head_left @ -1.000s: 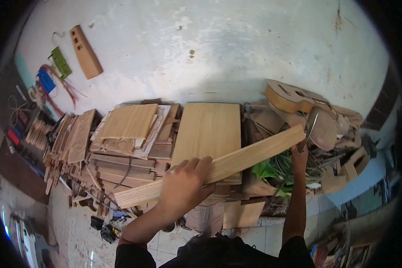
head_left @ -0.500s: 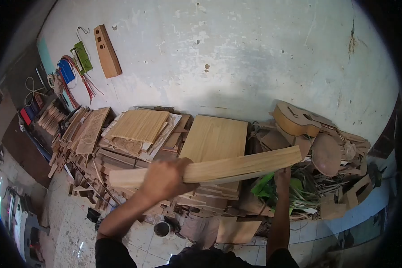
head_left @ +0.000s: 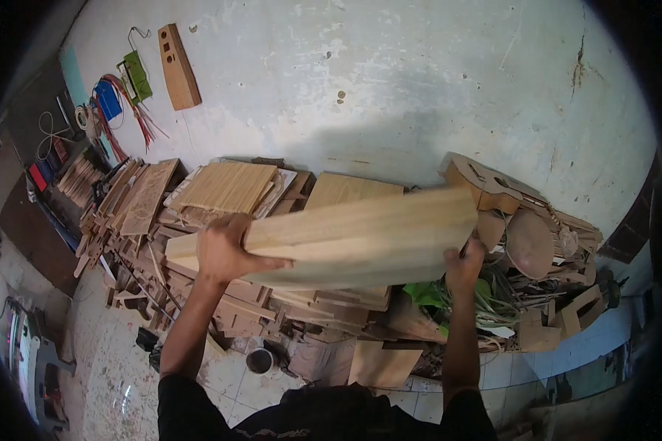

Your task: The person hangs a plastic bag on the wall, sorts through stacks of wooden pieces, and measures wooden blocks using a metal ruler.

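Observation:
A long, pale wooden board (head_left: 368, 239) is held up in front of me, its broad face partly toward me and blurred by motion. My left hand (head_left: 226, 248) grips it near the left end, thumb across the near face and fingers over the top edge. At the lower right corner, my right hand (head_left: 465, 263) is closed on the board's edge. Behind it, a stack of flat boards (head_left: 353, 187) is partly hidden.
Grooved panels (head_left: 228, 185) lie on a wood pile to the left. A guitar body (head_left: 485, 184) rests on scraps at the right, above green strips (head_left: 485, 305). A dark bucket (head_left: 260, 360) stands on the tiled floor. A wooden piece (head_left: 179, 67) hangs on the wall.
The board has turned from nearly edge-on to showing its broad face. My left hand has moved left and up, with its thumb now spread over the face; the right hand has risen slightly.

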`<state>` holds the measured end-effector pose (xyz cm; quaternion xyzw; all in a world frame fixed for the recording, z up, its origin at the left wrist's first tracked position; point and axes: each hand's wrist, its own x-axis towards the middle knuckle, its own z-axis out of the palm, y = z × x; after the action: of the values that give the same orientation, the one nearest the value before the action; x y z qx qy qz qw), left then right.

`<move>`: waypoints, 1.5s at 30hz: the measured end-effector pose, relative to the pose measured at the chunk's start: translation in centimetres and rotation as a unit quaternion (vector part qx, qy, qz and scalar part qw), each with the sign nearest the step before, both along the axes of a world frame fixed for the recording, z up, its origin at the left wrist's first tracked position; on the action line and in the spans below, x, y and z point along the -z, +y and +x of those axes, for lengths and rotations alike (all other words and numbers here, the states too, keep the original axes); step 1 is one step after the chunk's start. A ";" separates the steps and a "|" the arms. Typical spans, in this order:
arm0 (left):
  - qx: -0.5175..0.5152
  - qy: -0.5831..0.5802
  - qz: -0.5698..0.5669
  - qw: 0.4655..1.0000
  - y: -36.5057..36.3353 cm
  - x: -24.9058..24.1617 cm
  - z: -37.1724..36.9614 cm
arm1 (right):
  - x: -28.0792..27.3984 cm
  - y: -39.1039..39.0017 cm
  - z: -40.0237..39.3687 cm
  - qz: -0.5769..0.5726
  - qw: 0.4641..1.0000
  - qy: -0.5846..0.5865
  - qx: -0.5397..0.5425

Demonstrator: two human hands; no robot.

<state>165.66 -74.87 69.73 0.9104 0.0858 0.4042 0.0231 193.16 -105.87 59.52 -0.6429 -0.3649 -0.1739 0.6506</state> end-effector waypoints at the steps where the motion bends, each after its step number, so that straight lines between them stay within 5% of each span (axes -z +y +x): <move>1: -0.001 0.001 -0.003 1.000 0.3 0.2 0.0 | -1.1 0.0 0.2 -0.032 0.997 -0.022 0.068; 3: -0.009 -0.028 -0.062 0.998 0.4 0.5 0.4 | -5.5 -1.0 0.1 -0.122 0.987 0.026 0.101; 5: 0.013 -0.047 -0.119 0.992 0.3 1.0 1.2 | -9.0 -1.0 0.3 -0.038 0.993 -0.034 0.108; 10: 0.108 -0.179 -0.273 0.939 1.0 5.2 6.0 | -20.9 -0.7 -3.6 -0.157 0.967 -0.045 0.193; 12: 0.176 -0.251 -0.362 0.880 0.7 7.7 8.8 | -23.1 0.1 -4.2 -0.188 0.949 -0.186 0.173; 15: 0.252 -0.355 -0.365 0.823 0.0 12.5 12.4 | -23.7 2.4 -5.9 -0.236 0.910 -0.283 0.189; 17: 0.228 -0.360 -0.346 0.836 1.2 15.8 14.0 | -22.3 3.5 -4.9 -0.217 0.898 -0.333 0.188; 20: 0.206 -0.346 -0.346 0.847 2.1 17.7 13.7 | -20.7 3.8 -5.5 -0.323 0.900 -0.225 0.185; 22: 0.177 -0.321 -0.317 0.875 4.3 20.6 14.3 | -19.2 3.6 -5.8 -0.295 0.913 -0.212 0.183; 24: 0.183 -0.323 -0.334 0.867 4.1 20.4 14.3 | -18.0 3.6 -6.0 -0.229 0.940 -0.187 0.170; 31: 0.200 -0.220 -0.334 0.895 4.7 20.1 12.4 | -17.4 2.5 -7.5 -0.270 0.927 -0.177 0.192; 41: 0.358 -0.269 -0.220 0.867 -10.2 -3.0 7.7 | -15.2 0.9 -7.4 -0.228 0.918 -0.269 0.179; 43: 0.269 -0.205 -0.029 0.941 -12.2 -6.1 6.6 | -14.9 0.4 -7.9 -0.201 0.925 -0.276 0.169; 45: 0.191 -0.088 -0.015 0.977 -15.1 -8.7 4.3 | -15.1 -0.2 -8.7 -0.224 0.925 -0.266 0.154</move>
<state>169.92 -89.95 78.42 0.8703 -0.0862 0.4695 0.1214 184.46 -106.11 74.61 -0.7502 -0.4510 -0.3502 0.3334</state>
